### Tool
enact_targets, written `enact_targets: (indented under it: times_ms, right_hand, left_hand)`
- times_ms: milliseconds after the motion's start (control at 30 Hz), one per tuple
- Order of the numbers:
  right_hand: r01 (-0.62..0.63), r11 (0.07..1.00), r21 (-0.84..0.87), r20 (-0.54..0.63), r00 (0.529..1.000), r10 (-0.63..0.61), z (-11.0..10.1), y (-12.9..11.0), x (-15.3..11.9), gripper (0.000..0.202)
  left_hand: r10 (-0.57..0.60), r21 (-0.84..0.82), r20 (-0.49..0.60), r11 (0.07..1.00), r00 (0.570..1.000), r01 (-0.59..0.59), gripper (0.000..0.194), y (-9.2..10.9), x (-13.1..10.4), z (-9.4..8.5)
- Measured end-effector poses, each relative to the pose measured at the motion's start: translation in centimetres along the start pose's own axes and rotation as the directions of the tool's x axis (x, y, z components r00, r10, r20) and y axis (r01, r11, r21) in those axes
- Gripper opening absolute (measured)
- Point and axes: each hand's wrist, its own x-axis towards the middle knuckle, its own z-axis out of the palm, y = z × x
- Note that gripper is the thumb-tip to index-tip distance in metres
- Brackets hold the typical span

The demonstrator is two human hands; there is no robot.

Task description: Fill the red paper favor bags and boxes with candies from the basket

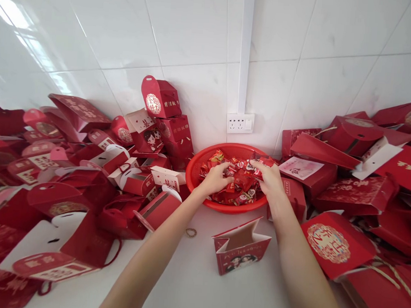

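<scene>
A red plastic basket (pixel 193 183) holds a heap of wrapped candies (pixel 240 180), mostly in red wrappers. My left hand (pixel 218 178) reaches in from the left, its thumb and forefinger apart over the candies, with nothing plainly gripped. At the basket's right side, my right hand (pixel 270 176) has its fingers bent around red candy wrappers; part of the grip is hidden. Between my forearms, a red paper gift box (pixel 240 255) stands upright on the white table (pixel 189 284), its top open and a cartoon couple printed on its front.
Many red gift boxes (pixel 83 192) are piled on the left, and more boxes (pixel 357 193) on the right. A stack of boxes (pixel 175 128) leans near the tiled wall. A wall socket (pixel 240 123) sits behind the basket. A small beaded ring (pixel 190 232) lies on the table.
</scene>
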Motion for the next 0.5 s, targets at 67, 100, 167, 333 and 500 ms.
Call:
enact_targets:
  times_ms: [67,100,167,333,500]
  right_hand:
    - [0.003,1.000,0.006,0.002,1.000,-0.003,0.04,-0.03,-0.01,0.032]
    - [0.005,1.000,0.008,0.004,1.000,-0.005,0.06,-0.04,-0.02,0.032]
    - [0.006,1.000,0.010,0.011,1.000,-0.006,0.11,-0.08,-0.06,0.031]
    - [0.003,1.000,0.006,0.045,0.999,-0.003,0.18,-0.21,-0.29,0.031]
    - [-0.006,1.000,-0.012,0.070,0.997,0.006,0.17,-0.21,-0.38,0.032]
  left_hand:
    - [-0.029,-0.073,-0.060,0.997,0.998,0.024,0.044,-0.11,-0.06,-0.05]
    - [-0.049,-0.104,-0.086,0.994,0.995,0.040,0.047,-0.13,-0.11,-0.08]
    - [-0.089,-0.146,-0.119,0.987,0.989,0.071,0.058,-0.13,-0.23,-0.13]
    - [-0.156,-0.208,-0.098,0.969,0.983,0.133,0.069,-0.11,-0.31,-0.11]
    - [-0.118,-0.350,-0.089,0.933,0.989,0.080,0.046,-0.12,0.00,0.15]
